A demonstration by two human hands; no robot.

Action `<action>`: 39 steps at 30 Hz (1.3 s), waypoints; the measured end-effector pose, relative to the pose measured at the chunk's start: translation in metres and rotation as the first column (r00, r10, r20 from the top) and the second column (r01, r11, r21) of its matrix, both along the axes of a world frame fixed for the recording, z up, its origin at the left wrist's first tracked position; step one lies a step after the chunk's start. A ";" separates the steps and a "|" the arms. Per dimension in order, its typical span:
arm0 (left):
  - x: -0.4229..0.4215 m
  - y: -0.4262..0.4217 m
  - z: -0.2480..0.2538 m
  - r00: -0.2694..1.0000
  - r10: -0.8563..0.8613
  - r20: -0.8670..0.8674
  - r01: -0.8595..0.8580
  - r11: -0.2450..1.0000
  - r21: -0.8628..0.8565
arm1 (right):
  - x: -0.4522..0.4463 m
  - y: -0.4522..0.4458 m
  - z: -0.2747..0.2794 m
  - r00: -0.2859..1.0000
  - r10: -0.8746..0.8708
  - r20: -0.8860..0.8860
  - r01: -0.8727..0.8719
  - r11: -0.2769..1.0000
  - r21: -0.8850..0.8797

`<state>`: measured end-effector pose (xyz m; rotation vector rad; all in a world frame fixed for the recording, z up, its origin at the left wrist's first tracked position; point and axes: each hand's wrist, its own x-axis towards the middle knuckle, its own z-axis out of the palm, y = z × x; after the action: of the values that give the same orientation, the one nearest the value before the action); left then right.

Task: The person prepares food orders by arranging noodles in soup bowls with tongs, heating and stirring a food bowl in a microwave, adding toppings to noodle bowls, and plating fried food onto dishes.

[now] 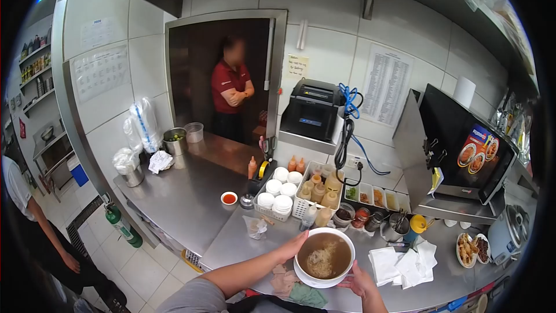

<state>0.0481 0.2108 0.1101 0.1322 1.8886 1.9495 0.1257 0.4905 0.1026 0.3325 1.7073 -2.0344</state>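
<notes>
A white bowl [324,257] of brown broth with a pale clump of noodles in it is held between my two hands above the steel counter's front edge. My left hand [294,246] grips its left rim, fingers closed on it. At the lower right side of the bowl, my right hand [359,281] supports it with the thumb up along the rim. Below the bowl lie a tan cloth [282,281] and a green cloth [308,295]. White napkins [403,264] are spread just right of my right hand.
Behind the bowl stand a basket of white-lidded cups [278,194], a basket of sauce bottles [320,188] and condiment trays [377,197]. A small red sauce bowl [229,198] is left. A person [231,84] stands in the window opening; another person [46,232] is at far left.
</notes>
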 end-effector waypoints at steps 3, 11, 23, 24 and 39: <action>0.014 -0.040 0.049 0.996 -0.028 0.081 0.030 0.999 -0.033 | 0.007 -0.030 0.022 0.999 0.025 -0.026 -0.025 1.000 -0.016; 0.018 -0.202 0.053 0.985 -0.095 0.143 0.110 0.989 -0.099 | 0.030 -0.188 0.040 0.994 0.112 0.015 -0.109 0.987 -0.114; 0.027 -0.463 -0.002 0.991 0.068 0.113 -0.055 0.993 -0.108 | 0.011 -0.437 -0.016 0.949 0.289 0.129 -0.239 0.922 -0.305; 0.026 -0.479 -0.015 0.992 0.058 0.110 -0.045 0.992 -0.115 | 0.006 -0.451 -0.019 0.943 0.301 0.144 -0.255 0.928 -0.274; 0.017 -0.528 -0.098 0.864 0.477 0.159 -0.498 0.857 0.131 | -0.080 -0.540 -0.072 0.918 0.171 -0.358 -0.035 0.934 0.356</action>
<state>0.0653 -0.3171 0.0119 -0.4574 1.7951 2.3827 0.0461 -0.0496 0.0302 -0.0611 2.2749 -1.8011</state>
